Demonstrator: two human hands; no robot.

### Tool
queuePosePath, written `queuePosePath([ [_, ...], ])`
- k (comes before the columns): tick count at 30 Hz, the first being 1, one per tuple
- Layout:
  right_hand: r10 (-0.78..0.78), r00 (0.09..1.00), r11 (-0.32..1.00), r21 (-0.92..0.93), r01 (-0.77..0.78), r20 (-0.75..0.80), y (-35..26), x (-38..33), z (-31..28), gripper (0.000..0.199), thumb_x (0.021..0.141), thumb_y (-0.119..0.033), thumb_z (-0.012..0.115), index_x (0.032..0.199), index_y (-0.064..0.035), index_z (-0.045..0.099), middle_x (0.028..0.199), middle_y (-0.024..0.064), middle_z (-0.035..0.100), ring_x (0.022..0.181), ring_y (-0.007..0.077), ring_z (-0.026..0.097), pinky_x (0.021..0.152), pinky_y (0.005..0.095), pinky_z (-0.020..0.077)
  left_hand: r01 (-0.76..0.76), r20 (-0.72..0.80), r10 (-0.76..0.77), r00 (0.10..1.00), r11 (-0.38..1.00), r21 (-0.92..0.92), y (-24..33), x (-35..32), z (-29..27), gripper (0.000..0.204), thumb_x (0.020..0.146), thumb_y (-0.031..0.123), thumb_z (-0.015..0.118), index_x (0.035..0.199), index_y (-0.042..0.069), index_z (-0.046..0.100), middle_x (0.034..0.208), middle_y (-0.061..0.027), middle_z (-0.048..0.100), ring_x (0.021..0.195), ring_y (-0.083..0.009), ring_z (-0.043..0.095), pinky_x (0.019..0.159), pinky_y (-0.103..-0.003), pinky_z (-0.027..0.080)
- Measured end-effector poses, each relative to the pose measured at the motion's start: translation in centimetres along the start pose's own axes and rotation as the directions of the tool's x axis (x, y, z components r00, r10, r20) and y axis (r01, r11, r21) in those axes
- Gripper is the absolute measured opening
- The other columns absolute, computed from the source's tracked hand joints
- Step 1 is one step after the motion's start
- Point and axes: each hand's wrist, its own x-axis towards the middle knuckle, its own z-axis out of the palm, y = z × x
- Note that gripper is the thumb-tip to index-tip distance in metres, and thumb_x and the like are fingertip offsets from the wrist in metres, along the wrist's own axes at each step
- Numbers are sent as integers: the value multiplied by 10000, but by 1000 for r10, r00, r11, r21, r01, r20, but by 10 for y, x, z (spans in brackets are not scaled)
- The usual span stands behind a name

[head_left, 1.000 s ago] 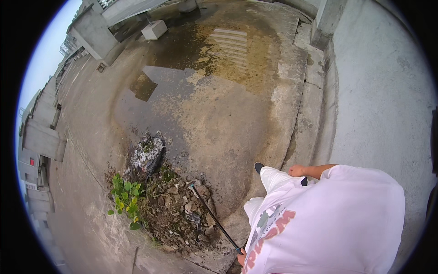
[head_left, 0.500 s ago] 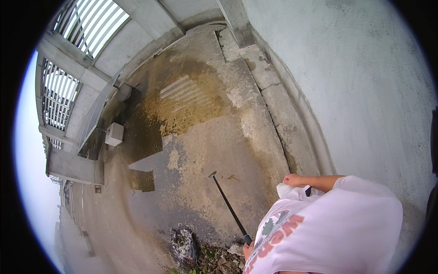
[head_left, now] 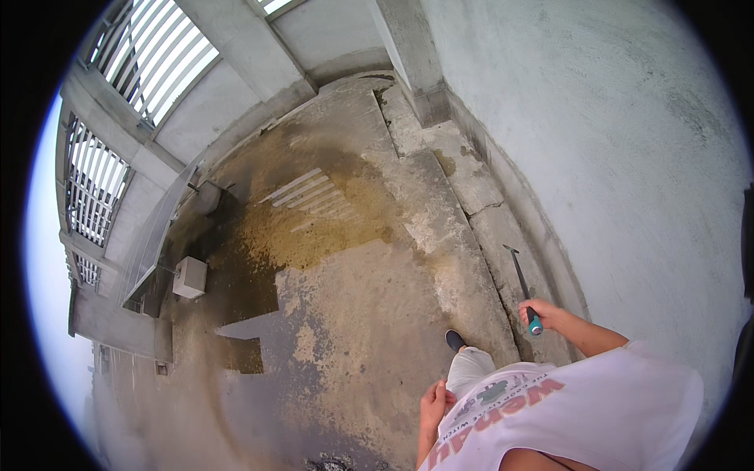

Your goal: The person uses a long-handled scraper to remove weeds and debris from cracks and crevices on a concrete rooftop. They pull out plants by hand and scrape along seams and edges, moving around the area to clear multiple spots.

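My right hand [head_left: 537,312] is closed round the dark handle of a long-handled tool with a small T-shaped head [head_left: 520,276]. The teal butt of its handle points back toward me, and the head reaches forward over the concrete ledge beside the wall. Whether the head touches the ledge I cannot tell. At my left side, my left hand [head_left: 434,402] hangs low by my light trousers, its fingers curled in and nothing visible in them. One dark shoe [head_left: 455,340] shows on the ground ahead of it.
A tall grey wall [head_left: 597,141] rises on my right, with a cracked concrete ledge [head_left: 495,228] along its foot. A shallow brown puddle [head_left: 314,228] spreads ahead. A pale block [head_left: 190,277] supports a tilted panel [head_left: 153,243] at left. Dark debris [head_left: 330,463] lies at the lower edge.
The tool has passed from my left hand to my right and now lies over the ledge side. I have moved forward, and the debris has slid toward the lower edge of view.
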Motion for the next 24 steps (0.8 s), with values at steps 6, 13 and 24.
queuePosePath([
  [6,-165,950,978,-165,124,-266,-91,-10,-14,209,886,-134,520,702,-87,433,603,-9,444,504,79,436,451,208,423,16,-107,103,989,640,768,67,144,-148,372,878,338,479,1159,116,581,911,-167,670,890,-356,633,777,-444,494],
  [13,-187,879,981,-129,145,-439,-123,61,73,193,878,-129,562,719,-49,489,639,28,511,514,91,476,440,197,405,-186,5,288,957,603,776,297,331,-178,345,897,317,497,1148,93,578,850,-160,670,829,-336,644,724,-422,500],
  [24,-221,918,868,-495,32,-329,-451,220,275,177,883,-199,544,791,-49,519,680,39,529,568,125,517,478,274,415,404,-131,-388,912,903,144,313,549,-219,306,921,229,509,1102,-12,561,768,-106,644,627,-184,632,562,-293,508],
])
